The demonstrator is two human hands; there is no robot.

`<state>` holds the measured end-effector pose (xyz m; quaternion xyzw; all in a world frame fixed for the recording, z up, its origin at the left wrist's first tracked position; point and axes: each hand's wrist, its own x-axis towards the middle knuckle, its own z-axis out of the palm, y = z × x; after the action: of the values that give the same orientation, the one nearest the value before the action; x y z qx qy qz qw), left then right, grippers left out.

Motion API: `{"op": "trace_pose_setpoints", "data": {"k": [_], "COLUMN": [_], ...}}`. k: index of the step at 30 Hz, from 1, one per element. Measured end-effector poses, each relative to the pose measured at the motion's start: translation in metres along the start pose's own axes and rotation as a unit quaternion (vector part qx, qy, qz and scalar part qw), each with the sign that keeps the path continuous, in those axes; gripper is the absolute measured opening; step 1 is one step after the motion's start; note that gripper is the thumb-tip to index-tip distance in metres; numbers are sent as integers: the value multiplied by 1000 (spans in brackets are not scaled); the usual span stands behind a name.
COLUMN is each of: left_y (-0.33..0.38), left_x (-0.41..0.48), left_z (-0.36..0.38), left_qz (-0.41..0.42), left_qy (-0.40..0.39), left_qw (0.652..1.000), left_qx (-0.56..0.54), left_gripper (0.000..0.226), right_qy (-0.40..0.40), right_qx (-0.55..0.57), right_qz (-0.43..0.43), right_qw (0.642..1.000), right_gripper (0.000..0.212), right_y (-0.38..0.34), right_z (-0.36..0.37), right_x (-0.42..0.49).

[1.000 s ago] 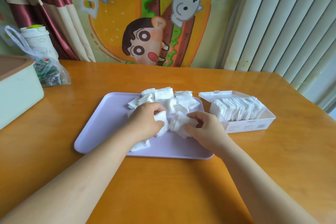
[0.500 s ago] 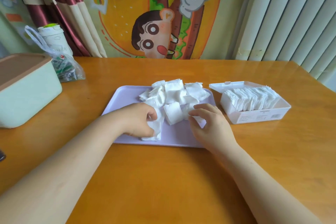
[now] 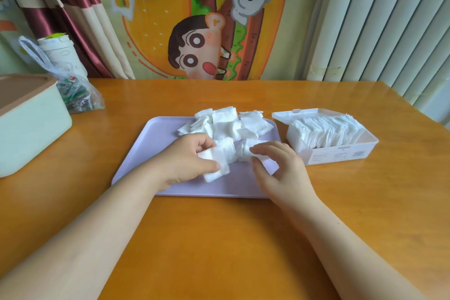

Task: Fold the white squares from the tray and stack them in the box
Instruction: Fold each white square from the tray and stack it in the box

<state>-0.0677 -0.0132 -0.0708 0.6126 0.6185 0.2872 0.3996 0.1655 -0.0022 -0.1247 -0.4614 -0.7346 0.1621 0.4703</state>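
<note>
- Two hands over the lilac tray: left hand pinches a white square; right hand now released, fingers spread, touching the next piece.
- Change from a second ago: right hand let go; fold probably under way.
- Loose pile at tray's far side; box just right, part-filled.
- Orange worktop, cartoon hanging behind.

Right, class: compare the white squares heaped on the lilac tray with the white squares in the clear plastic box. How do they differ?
The white squares on the lilac plastic tray lie loose in a jumbled heap, flat or crumpled; the white squares in the clear plastic box stand on edge in a tidy, packed row. The tray is shallow and open, so its heap spreads; the box walls hold its row together. Both sets look like the same soft white material.
</note>
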Motion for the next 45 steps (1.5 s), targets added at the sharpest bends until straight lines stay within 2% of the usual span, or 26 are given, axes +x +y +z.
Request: {"op": "trace_pose_setpoints", "data": {"k": [2, 4, 6, 8, 13, 16, 19, 24, 32, 35, 37, 38, 41, 45], "left_y": [5, 8, 8, 5, -6, -12, -15, -13, -9, -11, -16, -19, -26, -27], "left_x": [0, 6, 10, 14, 19, 20, 21, 20, 15, 20, 25, 29, 37, 37], "left_z": [11, 25, 38, 49, 57, 59, 63, 61, 61, 62, 58, 56, 50, 49], "left_qz": [23, 39, 36, 29, 41, 61, 75, 75, 78, 76, 100, 117, 112, 68], "left_qy": [-2, 16, 27, 24, 34, 74, 86, 58, 59, 158, 229, 239, 187, 149], "left_qw": [996, 987, 972, 962, 962, 965, 966, 963, 961, 963, 964, 964, 968, 976], "left_qx": [-85, -156, -230, -271, -268, -245, -233, -251, -260, -206, -95, -24, 125, 145], "left_gripper": [26, 24, 20, 20, 10, 10, 16, 11, 9, 14, 21, 27, 50, 58], "right_qy": [-22, -56, -71, -62, -45, -44, -60, -37, -25, 28, 58, 67, 65, 38], "right_qx": [86, 180, 208, 189, 132, 122, 126, 53, 84, 56, 29, 21, 7, -9], "right_qz": [67, 138, 169, 184, 162, 151, 104, 27, 116, 131, 124, 122, 127, 139], "right_qw": [994, 972, 961, 963, 977, 980, 985, 998, 989, 989, 990, 990, 990, 989], "right_gripper": [24, 32, 33, 23, 16, 23, 40, 32, 21, 15, 15, 16, 16, 18], "right_y": [-9, -13, -11, -5, 5, 4, 2, 8, 4, 5, 6, 7, 10, 11], "right_z": [-5, -9, -9, -8, -9, -6, -5, 4, -2, -6, -9, -9, -7, -5], "right_x": [1, 4, 6, 6, 6, 6, 4, 1, 1, 3, 6, 6, 4, 4]}}
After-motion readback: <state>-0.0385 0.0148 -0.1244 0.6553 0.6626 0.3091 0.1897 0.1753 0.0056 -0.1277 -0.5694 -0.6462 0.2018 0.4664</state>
